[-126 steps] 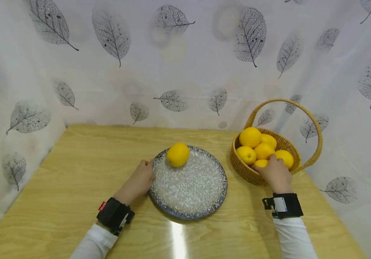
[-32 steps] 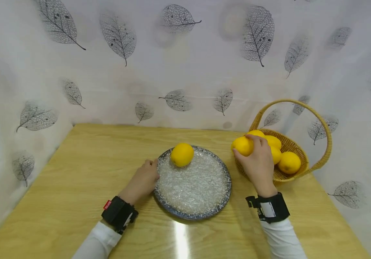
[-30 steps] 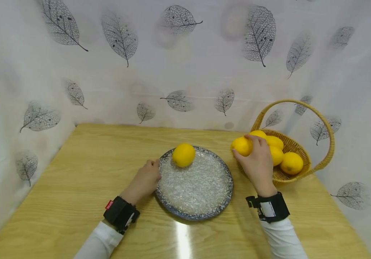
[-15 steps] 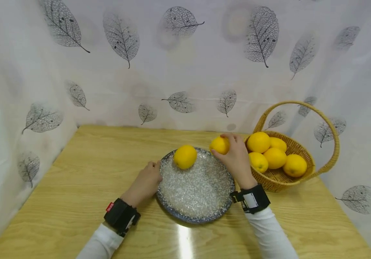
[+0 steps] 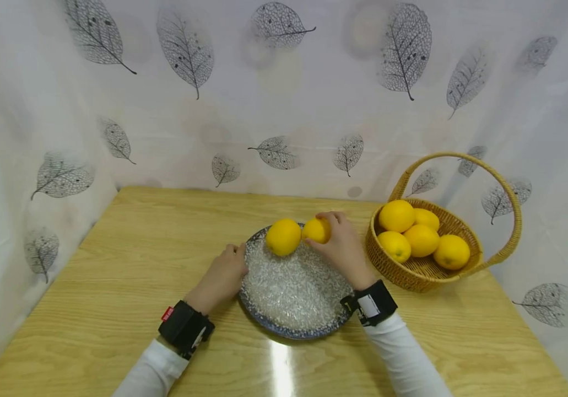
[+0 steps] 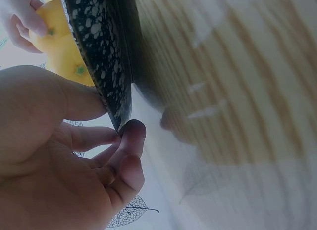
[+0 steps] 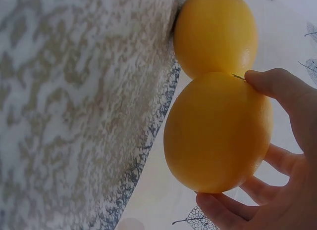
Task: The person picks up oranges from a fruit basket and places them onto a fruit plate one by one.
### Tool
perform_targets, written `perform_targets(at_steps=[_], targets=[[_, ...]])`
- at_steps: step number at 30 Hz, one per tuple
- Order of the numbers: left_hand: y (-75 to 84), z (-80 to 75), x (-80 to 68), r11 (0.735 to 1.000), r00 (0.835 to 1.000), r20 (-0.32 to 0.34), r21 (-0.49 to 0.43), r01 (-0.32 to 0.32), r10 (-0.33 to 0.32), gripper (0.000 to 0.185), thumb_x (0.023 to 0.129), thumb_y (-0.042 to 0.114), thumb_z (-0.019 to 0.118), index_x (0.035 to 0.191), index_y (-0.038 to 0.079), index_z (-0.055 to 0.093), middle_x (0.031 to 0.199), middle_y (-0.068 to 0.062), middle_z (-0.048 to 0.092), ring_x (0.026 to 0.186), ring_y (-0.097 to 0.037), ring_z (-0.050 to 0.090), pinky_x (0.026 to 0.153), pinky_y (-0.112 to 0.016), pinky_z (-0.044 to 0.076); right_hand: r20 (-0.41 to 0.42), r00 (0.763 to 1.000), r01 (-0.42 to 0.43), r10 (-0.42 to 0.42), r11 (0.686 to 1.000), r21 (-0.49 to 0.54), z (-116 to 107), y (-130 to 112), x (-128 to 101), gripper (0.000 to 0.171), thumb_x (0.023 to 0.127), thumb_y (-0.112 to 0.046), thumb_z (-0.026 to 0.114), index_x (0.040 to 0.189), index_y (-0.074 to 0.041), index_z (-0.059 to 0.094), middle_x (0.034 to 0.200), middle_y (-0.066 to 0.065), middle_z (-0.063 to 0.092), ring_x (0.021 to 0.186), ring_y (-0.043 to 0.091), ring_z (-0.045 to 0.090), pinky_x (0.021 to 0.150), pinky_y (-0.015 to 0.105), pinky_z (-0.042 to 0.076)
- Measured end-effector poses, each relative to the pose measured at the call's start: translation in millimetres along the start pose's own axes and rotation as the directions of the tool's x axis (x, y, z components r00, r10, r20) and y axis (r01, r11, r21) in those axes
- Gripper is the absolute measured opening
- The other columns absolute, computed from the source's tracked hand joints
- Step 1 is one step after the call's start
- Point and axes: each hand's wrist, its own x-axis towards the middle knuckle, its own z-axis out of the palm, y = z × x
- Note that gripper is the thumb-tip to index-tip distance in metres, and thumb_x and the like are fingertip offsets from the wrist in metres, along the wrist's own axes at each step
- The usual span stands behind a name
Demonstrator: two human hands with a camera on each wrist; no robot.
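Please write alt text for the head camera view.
A right hand sets a lemon beside another lemon on a speckled plate, whose edge the left hand holds. A basket of lemons stands to the right.

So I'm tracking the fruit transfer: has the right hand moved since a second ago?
Yes. The right hand has carried a lemon leftward, away from the basket, to the plate, beside the lemon already there.
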Motion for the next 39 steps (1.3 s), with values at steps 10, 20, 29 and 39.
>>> perform_targets(at_steps=[10, 20, 29, 39], targets=[[0.9, 0.0, -1.0, 1.000, 1.000, -0.001, 0.014, -0.001, 0.001, 0.052, 0.099, 0.002, 0.060, 0.143, -0.020, 0.043, 0.126, -0.036, 0.055, 0.109, -0.044, 0.063, 0.094, -0.051, 0.055, 0.064, 0.998, -0.016, 0.016, 1.000, 0.007, 5, -2, -2, 0.063, 0.084, -0.033, 0.083, 0.136, -0.009, 0.058, 0.144, 0.023, 0.052, 0.119, 0.041, 0.058, 0.093, 0.052, 0.053], [0.4, 1.2, -0.2, 1.000, 1.000, 0.011, 0.003, 0.018, -0.018, 0.054, 0.098, 0.002, 0.061, 0.144, -0.019, 0.042, 0.127, -0.035, 0.055, 0.109, -0.042, 0.063, 0.093, -0.051, 0.055, 0.152, 0.987, 0.051, -0.055, 0.998, 0.028, 11, -1, 0, 0.065, 0.082, -0.030, 0.084, 0.138, -0.009, 0.058, 0.144, 0.020, 0.053, 0.127, 0.037, 0.057, 0.104, 0.054, 0.051], [0.3, 1.8, 0.5, 1.000, 1.000, 0.002, 0.003, 0.018, -0.018, 0.055, 0.098, 0.003, 0.061, 0.145, -0.019, 0.042, 0.125, -0.035, 0.056, 0.106, -0.042, 0.063, 0.092, -0.051, 0.055, 0.212, 0.965, 0.142, -0.152, 0.988, 0.059, 12, 2, -1, 0.069, 0.083, -0.018, 0.082, 0.144, -0.008, 0.052, 0.152, 0.018, 0.045, 0.134, 0.040, 0.053, 0.110, 0.056, 0.047], [-1.7, 0.7, 0.2, 1.000, 1.000, 0.004, 0.008, 0.018, -0.018, 0.054, 0.098, 0.002, 0.060, 0.144, -0.019, 0.043, 0.126, -0.035, 0.056, 0.108, -0.042, 0.063, 0.092, -0.051, 0.055, 0.193, 0.965, 0.182, -0.177, 0.983, -0.009, 8, 0, -3, 0.070, 0.083, -0.018, 0.084, 0.145, -0.009, 0.052, 0.152, 0.022, 0.046, 0.133, 0.043, 0.053, 0.110, 0.057, 0.046]])
